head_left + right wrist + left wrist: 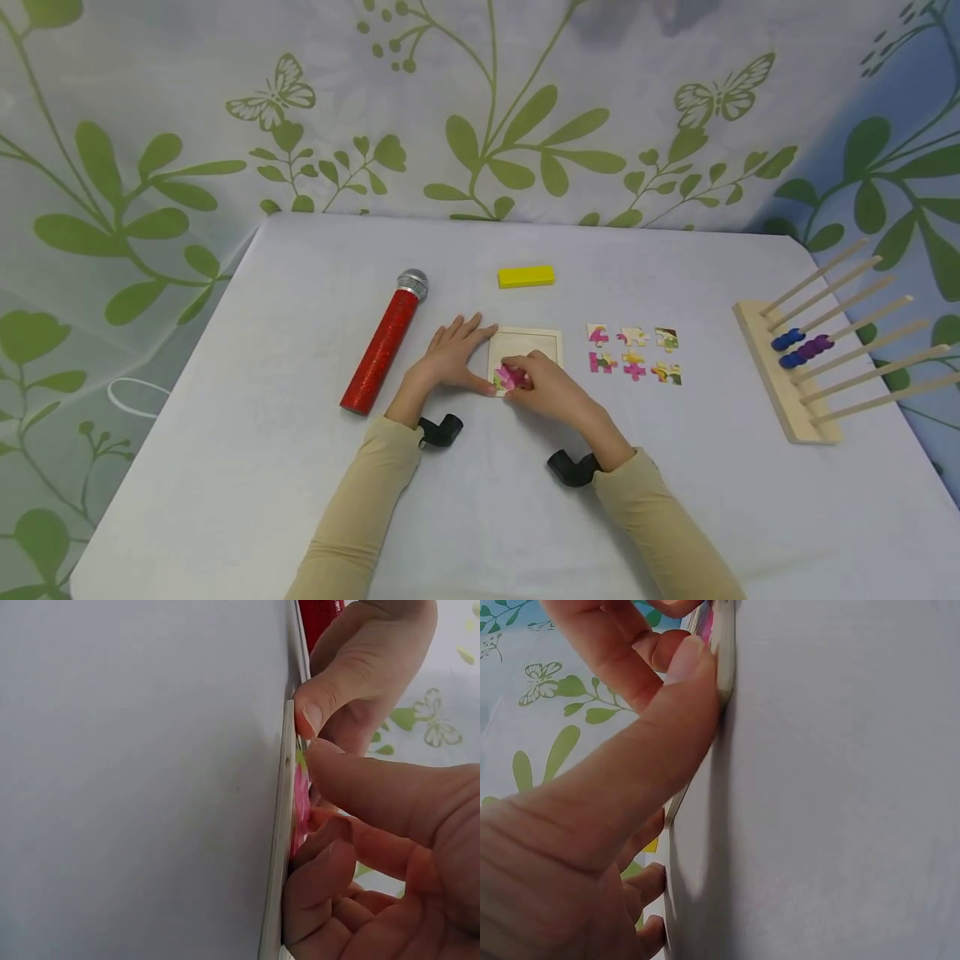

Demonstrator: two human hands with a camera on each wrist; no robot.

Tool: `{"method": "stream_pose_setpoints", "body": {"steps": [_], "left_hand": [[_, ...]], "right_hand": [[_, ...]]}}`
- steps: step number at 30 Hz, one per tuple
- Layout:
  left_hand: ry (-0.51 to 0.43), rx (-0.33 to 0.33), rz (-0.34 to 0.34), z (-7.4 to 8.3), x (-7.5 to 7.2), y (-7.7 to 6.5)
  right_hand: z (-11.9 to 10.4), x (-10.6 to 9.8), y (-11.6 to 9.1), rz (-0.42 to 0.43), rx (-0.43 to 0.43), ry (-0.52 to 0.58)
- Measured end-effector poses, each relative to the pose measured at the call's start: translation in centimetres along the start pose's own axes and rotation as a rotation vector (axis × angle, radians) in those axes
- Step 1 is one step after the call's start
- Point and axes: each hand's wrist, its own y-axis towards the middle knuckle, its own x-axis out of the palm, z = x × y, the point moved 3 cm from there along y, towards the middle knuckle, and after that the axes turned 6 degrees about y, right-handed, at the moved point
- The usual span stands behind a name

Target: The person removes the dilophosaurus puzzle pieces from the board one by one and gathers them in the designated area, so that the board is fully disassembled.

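A square wooden puzzle tray point(559, 340) lies on the white table, with pink and green puzzle pieces point(502, 380) in its near left corner. My left hand point(452, 354) is spread at the tray's left side, its thumb against the near left corner; in the left wrist view this thumb point(652, 742) touches the tray's edge. Over the tray, my right hand point(551, 387) pinches a pink puzzle piece. The right wrist view shows the right thumb point(375, 784) and curled fingers around a pink piece point(301, 799), partly hidden by them.
Several loose puzzle pieces point(633, 364) lie in two rows right of the tray. A yellow block point(526, 277) sits behind it. Leftward is a red microphone point(382, 346). A wooden peg rack point(780, 375) with blue and purple beads stands near the right edge.
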Motion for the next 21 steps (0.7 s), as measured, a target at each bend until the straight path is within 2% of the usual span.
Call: {"method": "stream_pose_setpoints", "body": {"steps": [11,21], "left_hand": [[-0.007,-0.004,0.005,0.01,-0.04,0.02],[0.006,-0.003,0.000,-0.02,0.05,0.00]], "right_hand": [[0.45,-0.02,0.05,0.090,-0.075,0.068],[0.27,-0.27,-0.31,0.104,-0.037,0.087]]}}
